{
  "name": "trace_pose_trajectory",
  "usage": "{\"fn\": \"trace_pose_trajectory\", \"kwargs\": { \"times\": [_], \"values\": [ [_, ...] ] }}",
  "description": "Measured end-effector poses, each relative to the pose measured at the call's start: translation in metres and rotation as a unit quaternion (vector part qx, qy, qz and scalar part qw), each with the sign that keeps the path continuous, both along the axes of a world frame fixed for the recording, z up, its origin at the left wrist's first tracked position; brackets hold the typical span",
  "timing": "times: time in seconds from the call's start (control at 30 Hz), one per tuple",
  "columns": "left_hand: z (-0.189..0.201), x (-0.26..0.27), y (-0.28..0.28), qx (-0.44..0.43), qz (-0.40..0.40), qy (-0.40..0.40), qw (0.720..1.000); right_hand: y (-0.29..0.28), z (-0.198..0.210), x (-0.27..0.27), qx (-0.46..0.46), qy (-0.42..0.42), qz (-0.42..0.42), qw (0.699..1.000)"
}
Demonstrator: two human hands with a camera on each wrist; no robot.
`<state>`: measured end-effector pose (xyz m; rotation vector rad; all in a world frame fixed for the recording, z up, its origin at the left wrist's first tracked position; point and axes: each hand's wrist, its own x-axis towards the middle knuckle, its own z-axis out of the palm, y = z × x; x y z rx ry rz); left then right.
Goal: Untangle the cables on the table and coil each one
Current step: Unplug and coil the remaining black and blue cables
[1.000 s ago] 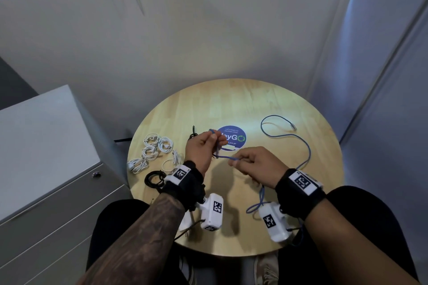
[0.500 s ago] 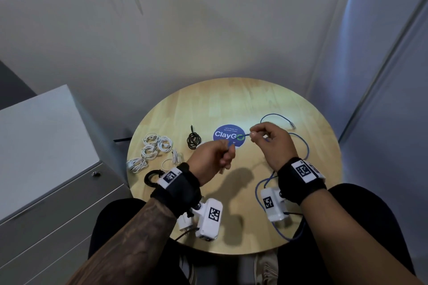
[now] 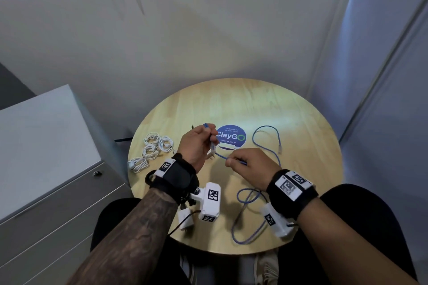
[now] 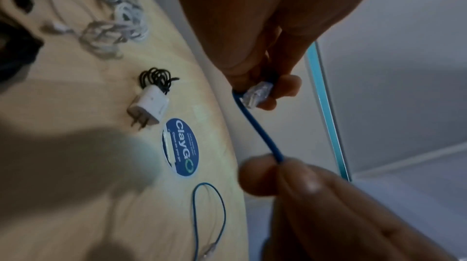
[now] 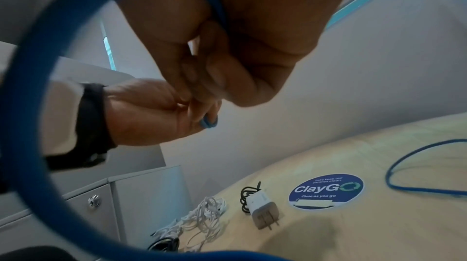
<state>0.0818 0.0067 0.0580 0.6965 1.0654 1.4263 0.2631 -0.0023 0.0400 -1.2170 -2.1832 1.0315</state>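
A blue network cable [image 3: 265, 133] trails over the round wooden table [image 3: 301, 122]. Its far plug [image 3: 281, 151] lies right of the sticker, and a slack loop [image 3: 246, 215] sits at the near edge. My left hand [image 3: 209, 140] is raised above the table and grips a short folded bunch of the cable with its clear plug [image 4: 257, 94]. My right hand [image 3: 231, 161] pinches the cable [image 4: 255, 125] a short span away, and the piece between the hands is taut. The cable [image 5: 22, 105] arcs close past the right wrist camera.
Several white coiled cables [image 3: 154, 147] lie at the table's left. A coiled black cable [image 4: 156, 77] and a white plug adapter [image 4: 149, 110] sit near the blue ClayGo sticker [image 3: 231, 139]. A grey drawer cabinet [image 3: 46, 146] stands against the table's left side.
My right hand has come back from beyond the sticker to the near middle, regripping the cable close to my left hand. My left hand has moved forward, covering the black coil.
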Motion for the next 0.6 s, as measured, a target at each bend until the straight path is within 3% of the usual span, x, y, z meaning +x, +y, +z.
{"fn": "trace_pose_trajectory", "kwargs": {
  "times": [0.1, 0.2, 0.3, 0.43, 0.53, 0.6],
  "values": [
    [0.001, -0.002, -0.004, 0.0, -0.055, 0.105, 0.993, -0.002, 0.008, 0.007, -0.013, 0.018, -0.021, 1.0],
    [-0.002, -0.002, -0.01, -0.001, -0.134, 0.266, 0.955, -0.004, 0.02, 0.007, -0.007, 0.055, -0.016, 0.998],
    [-0.01, 0.001, -0.02, -0.028, -0.223, 0.343, 0.912, 0.005, 0.03, 0.01, -0.103, 0.213, -0.063, 0.97],
    [-0.018, 0.004, -0.034, -0.094, -0.266, 0.284, 0.916, 0.023, 0.039, 0.026, -0.225, 0.363, -0.088, 0.9],
    [-0.014, 0.013, -0.037, -0.092, -0.277, 0.224, 0.93, 0.031, 0.033, 0.032, -0.241, 0.428, -0.141, 0.859],
    [-0.007, 0.02, -0.039, -0.089, -0.283, 0.153, 0.943, 0.037, 0.026, 0.034, -0.229, 0.432, -0.2, 0.849]
  ]
}}
